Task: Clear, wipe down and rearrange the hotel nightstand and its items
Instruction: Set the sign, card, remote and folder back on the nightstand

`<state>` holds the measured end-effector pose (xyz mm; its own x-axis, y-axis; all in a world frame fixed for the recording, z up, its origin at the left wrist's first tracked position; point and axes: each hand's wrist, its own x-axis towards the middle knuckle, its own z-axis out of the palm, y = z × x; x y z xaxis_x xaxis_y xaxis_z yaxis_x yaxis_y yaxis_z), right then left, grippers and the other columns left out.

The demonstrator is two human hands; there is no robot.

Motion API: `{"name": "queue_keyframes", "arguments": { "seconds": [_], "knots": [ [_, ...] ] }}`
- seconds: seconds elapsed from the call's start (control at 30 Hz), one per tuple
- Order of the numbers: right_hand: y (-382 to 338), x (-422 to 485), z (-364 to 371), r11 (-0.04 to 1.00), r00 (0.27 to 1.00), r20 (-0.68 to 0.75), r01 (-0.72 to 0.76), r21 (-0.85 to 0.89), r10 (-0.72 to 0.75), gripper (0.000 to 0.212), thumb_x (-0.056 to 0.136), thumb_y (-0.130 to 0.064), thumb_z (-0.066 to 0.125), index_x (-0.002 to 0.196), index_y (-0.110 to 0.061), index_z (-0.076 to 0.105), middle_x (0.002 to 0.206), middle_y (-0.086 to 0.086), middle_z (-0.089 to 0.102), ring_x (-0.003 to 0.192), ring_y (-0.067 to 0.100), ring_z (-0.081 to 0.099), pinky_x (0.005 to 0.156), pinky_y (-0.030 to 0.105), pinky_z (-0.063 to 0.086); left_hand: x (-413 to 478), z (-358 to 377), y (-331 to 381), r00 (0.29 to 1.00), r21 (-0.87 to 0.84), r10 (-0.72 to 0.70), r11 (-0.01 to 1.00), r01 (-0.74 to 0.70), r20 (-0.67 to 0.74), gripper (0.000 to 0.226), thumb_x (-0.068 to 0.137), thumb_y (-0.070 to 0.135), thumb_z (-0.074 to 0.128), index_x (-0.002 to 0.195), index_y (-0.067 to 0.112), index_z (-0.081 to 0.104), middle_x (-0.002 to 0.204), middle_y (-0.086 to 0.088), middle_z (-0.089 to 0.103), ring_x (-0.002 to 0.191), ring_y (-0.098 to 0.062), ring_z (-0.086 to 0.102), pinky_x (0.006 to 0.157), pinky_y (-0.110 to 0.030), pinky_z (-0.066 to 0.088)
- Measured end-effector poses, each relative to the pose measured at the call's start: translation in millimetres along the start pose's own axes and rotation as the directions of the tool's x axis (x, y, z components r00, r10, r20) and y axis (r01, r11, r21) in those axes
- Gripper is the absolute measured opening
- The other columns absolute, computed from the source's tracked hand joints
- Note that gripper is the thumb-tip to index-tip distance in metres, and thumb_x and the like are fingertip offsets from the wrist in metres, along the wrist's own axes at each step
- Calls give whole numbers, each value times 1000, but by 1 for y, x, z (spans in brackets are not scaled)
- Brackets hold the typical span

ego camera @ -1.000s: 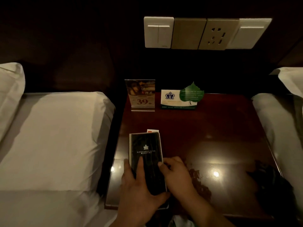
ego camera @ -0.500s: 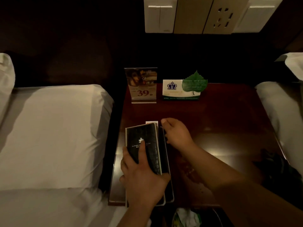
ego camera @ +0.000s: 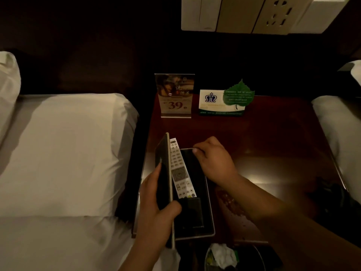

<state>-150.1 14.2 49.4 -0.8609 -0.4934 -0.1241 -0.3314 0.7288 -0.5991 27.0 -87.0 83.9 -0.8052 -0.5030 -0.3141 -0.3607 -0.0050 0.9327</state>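
Note:
A dark leather folder lies at the front left of the red-brown nightstand [ego camera: 273,137]. My left hand [ego camera: 156,208] grips its cover [ego camera: 163,161] and holds it raised on edge. Inside the folder's base [ego camera: 197,220] a white remote control [ego camera: 180,169] lies lengthwise. My right hand [ego camera: 214,159] rests on the base's far right corner, fingertips pinching its top edge. An acrylic price sign reading 39 [ego camera: 175,96] and a white card with a green leaf [ego camera: 224,100] stand at the back of the nightstand.
White pillows lie to the left [ego camera: 64,149] and right [ego camera: 340,122] of the nightstand. A switch and socket panel [ego camera: 244,14] is on the wall above. A bin with crumpled paper [ego camera: 222,257] sits below the front edge. Something dark [ego camera: 332,200] lies at the nightstand's right front.
My left hand has swung the folder's cover up and open, exposing the white remote. My right hand moved from the folder's front to its far right corner.

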Motion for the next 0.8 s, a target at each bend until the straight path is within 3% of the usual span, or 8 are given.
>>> {"name": "queue_keyframes", "arguments": {
  "seconds": [0.13,0.2,0.33,0.43,0.53,0.6,0.7,0.8],
  "knots": [
    [-1,-43,2,998,992,114,-55,39,50,21,97,-32,53,99,-21,70,91,-1,67,73,12,61,61,26,46,-5,-4,-1,997,-229,-69,972,61,-28,82,56,22,63,131,55,54,130,12,63,117,-17,64,90,-53,57],
    [0,-68,8,998,991,122,-56,20,53,21,95,-33,54,94,-22,71,88,-5,69,70,7,61,56,13,41,-6,-2,-2,995,-288,-93,954,80,-29,81,56,16,62,128,54,57,128,10,66,114,-20,67,87,-54,58],
    [-2,-94,14,994,998,14,-54,-92,55,25,94,-40,54,89,-21,70,91,-7,55,83,7,46,63,18,34,-6,2,-3,991,-320,-127,941,107,-43,80,59,12,59,126,55,58,126,9,67,115,-22,66,89,-56,57],
    [-3,-95,12,977,997,65,-37,-210,52,30,96,-45,49,89,-20,63,92,-5,43,90,12,45,67,24,36,-7,4,-2,990,-311,-129,944,107,-50,82,60,11,58,130,54,55,130,6,64,119,-25,63,92,-60,54],
    [-15,-64,-2,984,999,-26,-25,-177,21,26,95,-42,49,100,-20,63,103,0,54,98,18,52,68,29,44,-6,6,-2,991,-296,-121,950,101,-50,82,62,12,59,132,53,53,135,2,61,121,-25,61,93,-60,53],
    [-29,-29,-5,994,996,-61,57,-91,-63,33,96,-37,49,125,-22,55,126,0,54,112,21,48,80,33,46,-5,7,-3,991,-283,-116,955,93,-64,82,62,13,60,132,54,52,136,5,59,121,-24,61,95,-59,53],
    [-57,14,4,970,955,233,214,-114,-184,62,94,-24,53,150,-28,28,158,-7,24,133,26,29,105,41,37,-6,12,-2,989,-236,-107,968,81,-100,83,60,16,60,132,57,50,138,8,54,124,-21,57,97,-58,51],
    [-64,29,11,898,901,370,340,-280,-225,68,87,-16,63,147,-26,34,151,-2,32,127,30,31,102,41,35,-8,17,0,988,-182,-89,981,66,-123,86,58,20,59,136,56,46,138,13,50,123,-12,54,100,-53,50]
  ]
}}
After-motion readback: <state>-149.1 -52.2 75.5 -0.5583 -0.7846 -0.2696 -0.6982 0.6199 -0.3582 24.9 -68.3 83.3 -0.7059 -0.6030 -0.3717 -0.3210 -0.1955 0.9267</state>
